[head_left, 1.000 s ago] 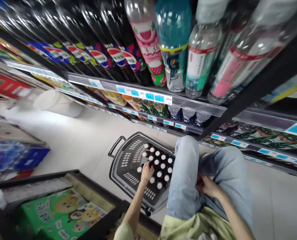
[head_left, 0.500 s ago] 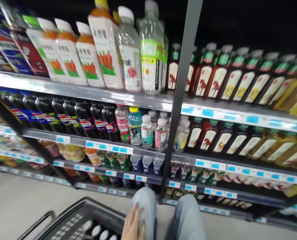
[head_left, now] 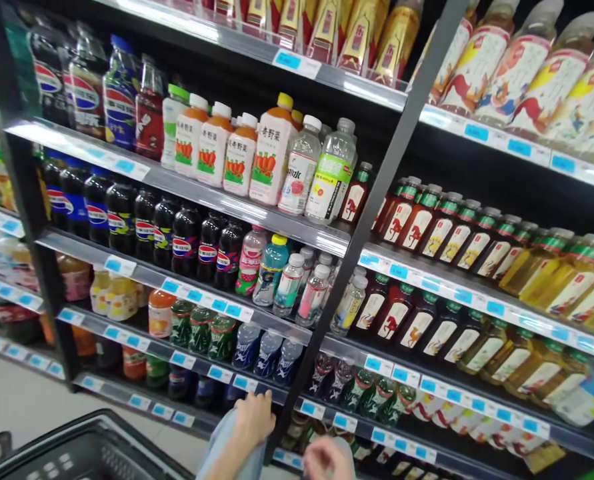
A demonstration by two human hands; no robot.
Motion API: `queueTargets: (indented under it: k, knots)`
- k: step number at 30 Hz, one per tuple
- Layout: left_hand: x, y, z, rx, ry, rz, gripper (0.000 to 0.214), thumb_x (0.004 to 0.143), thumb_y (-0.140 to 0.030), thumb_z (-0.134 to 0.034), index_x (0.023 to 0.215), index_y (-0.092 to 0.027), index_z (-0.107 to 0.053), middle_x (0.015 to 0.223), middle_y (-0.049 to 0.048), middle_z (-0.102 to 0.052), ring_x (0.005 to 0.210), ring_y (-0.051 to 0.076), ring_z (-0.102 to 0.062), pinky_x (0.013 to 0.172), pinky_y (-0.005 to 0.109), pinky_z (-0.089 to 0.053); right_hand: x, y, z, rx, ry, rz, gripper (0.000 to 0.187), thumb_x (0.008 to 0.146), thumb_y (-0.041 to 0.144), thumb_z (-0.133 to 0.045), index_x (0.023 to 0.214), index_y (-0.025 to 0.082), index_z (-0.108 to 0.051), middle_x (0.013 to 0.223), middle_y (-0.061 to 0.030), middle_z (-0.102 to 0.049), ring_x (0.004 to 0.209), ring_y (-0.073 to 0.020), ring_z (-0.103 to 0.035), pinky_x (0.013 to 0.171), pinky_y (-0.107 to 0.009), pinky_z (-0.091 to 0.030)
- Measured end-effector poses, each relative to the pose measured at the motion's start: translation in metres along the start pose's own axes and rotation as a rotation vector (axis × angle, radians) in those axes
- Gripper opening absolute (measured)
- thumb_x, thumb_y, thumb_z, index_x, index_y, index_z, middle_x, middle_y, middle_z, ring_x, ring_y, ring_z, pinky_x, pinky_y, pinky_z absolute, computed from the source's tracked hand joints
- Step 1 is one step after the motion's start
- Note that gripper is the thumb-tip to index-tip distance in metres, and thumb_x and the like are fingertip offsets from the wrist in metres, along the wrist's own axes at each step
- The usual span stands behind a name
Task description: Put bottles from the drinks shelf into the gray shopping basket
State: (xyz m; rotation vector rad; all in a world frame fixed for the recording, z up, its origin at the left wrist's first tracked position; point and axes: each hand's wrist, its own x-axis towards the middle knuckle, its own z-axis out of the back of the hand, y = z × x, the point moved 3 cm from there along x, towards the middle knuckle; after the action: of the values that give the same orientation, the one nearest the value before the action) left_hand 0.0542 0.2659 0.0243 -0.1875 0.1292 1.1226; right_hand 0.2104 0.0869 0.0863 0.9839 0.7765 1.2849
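Note:
My left hand [head_left: 255,417] rests on my knee in light blue jeans [head_left: 215,448], fingers lying over it and holding nothing. Low in the view, my right hand [head_left: 327,460] is smeared by motion, so its fingers cannot be read. Both hands are just in front of the lowest shelves of a drinks rack. Dark cola bottles [head_left: 187,239] fill the middle shelf above them. Carrot juice bottles [head_left: 237,155] stand one shelf higher. The rim of a black shopping basket [head_left: 84,427] shows on the floor at the lower left.
A black upright post [head_left: 371,220] divides the rack. To its right stand rows of red-labelled tea bottles [head_left: 429,230] and yellow drinks [head_left: 551,267]. Blue price tags [head_left: 211,303] line the shelf edges. Pale floor [head_left: 11,400] lies at the lower left.
The view has swung up from the floor and basket to the shelves. My left hand left the bottles in the basket and came to my knee. The right hand rose from my lap.

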Motion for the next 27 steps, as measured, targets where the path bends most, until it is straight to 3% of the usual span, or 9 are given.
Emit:
queueTargets:
  k: [3, 5, 7, 11, 14, 18, 21, 24, 27]
  knots:
    - [0.013, 0.000, 0.006, -0.013, 0.074, 0.027, 0.051, 0.089, -0.026, -0.053, 0.134, -0.012, -0.073, 0.129, 0.0296, -0.073, 0.124, 0.048, -0.069, 0.095, 0.068, -0.053, 0.017, 0.056, 0.083, -0.020, -0.348, 0.144, 0.046, 0.093, 0.072, -0.061, 0.090, 0.028, -0.075, 0.090, -0.0088, -0.078, 0.085, -0.0302, -0.076, 0.083, -0.045, -0.064]
    - [0.017, 0.000, 0.007, -0.039, 0.071, 0.007, 0.048, 0.090, -0.025, -0.052, 0.130, -0.012, -0.075, 0.128, 0.0290, -0.074, 0.123, 0.048, -0.071, 0.094, 0.066, -0.056, 0.027, 0.113, 0.141, -0.058, -0.529, 0.283, 0.036, 0.098, 0.060, -0.065, 0.095, 0.025, -0.074, 0.095, -0.0098, -0.077, 0.091, -0.0273, -0.074, 0.088, -0.041, -0.062]
    - [0.018, 0.000, 0.006, -0.076, 0.037, -0.013, 0.045, 0.091, -0.021, -0.049, 0.126, -0.012, -0.076, 0.126, 0.0270, -0.076, 0.121, 0.044, -0.073, 0.095, 0.059, -0.056, 0.038, 0.173, 0.191, -0.061, -0.703, 0.440, 0.029, 0.098, 0.051, -0.069, 0.099, 0.023, -0.073, 0.095, -0.0092, -0.076, 0.088, -0.0247, -0.071, 0.083, -0.039, -0.061]
    - [0.016, 0.002, 0.003, -0.149, -0.033, -0.018, 0.041, 0.092, -0.018, -0.049, 0.120, -0.012, -0.079, 0.123, 0.0233, -0.078, 0.117, 0.041, -0.075, 0.097, 0.052, -0.055, 0.083, 0.272, 0.255, -0.020, -0.885, 0.723, 0.023, 0.089, 0.040, -0.077, 0.099, 0.020, -0.070, 0.096, -0.0068, -0.075, 0.084, -0.0210, -0.070, 0.080, -0.036, -0.059]
    - [0.016, 0.004, 0.001, -0.156, -0.043, -0.021, 0.041, 0.092, -0.020, -0.050, 0.120, -0.013, -0.079, 0.123, 0.0223, -0.078, 0.118, 0.041, -0.074, 0.099, 0.052, -0.055, 0.130, 0.324, 0.283, -0.135, -0.957, 0.791, 0.033, 0.084, 0.039, -0.076, 0.109, 0.021, -0.066, 0.113, -0.0096, -0.075, 0.096, -0.0222, -0.072, 0.085, -0.037, -0.059]
    - [0.017, 0.006, -0.002, -0.163, -0.035, -0.022, 0.042, 0.093, -0.021, -0.050, 0.122, -0.012, -0.078, 0.123, 0.0230, -0.077, 0.119, 0.041, -0.074, 0.100, 0.053, -0.055, 0.189, 0.367, 0.303, -0.434, -1.071, 0.646, 0.053, 0.080, 0.037, -0.074, 0.127, 0.019, -0.058, 0.134, -0.0168, -0.070, 0.108, -0.0279, -0.071, 0.104, -0.047, -0.053]
    - [0.016, 0.008, -0.004, -0.200, -0.042, -0.009, 0.040, 0.092, -0.022, -0.052, 0.121, -0.013, -0.078, 0.123, 0.0230, -0.077, 0.120, 0.043, -0.073, 0.100, 0.055, -0.052, 0.223, 0.379, 0.303, -0.611, -1.098, 0.435, 0.073, 0.078, 0.037, -0.079, 0.141, 0.012, -0.051, 0.141, -0.0248, -0.065, 0.128, -0.0387, -0.065, 0.114, -0.054, -0.046]
    - [0.013, 0.009, -0.003, -0.204, -0.026, -0.013, 0.038, 0.092, -0.021, -0.054, 0.121, -0.014, -0.077, 0.124, 0.0220, -0.077, 0.121, 0.042, -0.072, 0.102, 0.055, -0.051, 0.242, 0.378, 0.295, -0.733, -1.078, 0.211, 0.089, 0.080, 0.039, -0.081, 0.154, 0.008, -0.040, 0.142, -0.0295, -0.062, 0.126, -0.0453, -0.066, 0.110, -0.061, -0.048]
    - [0.011, 0.010, 0.002, -0.198, 0.002, -0.015, 0.037, 0.094, -0.020, -0.052, 0.121, -0.012, -0.077, 0.126, 0.0219, -0.076, 0.122, 0.040, -0.072, 0.102, 0.053, -0.051, 0.249, 0.375, 0.289, -0.872, -1.080, 0.138, 0.097, 0.082, 0.041, -0.082, 0.158, 0.006, -0.034, 0.144, -0.0315, -0.059, 0.126, -0.0489, -0.066, 0.108, -0.062, -0.050]
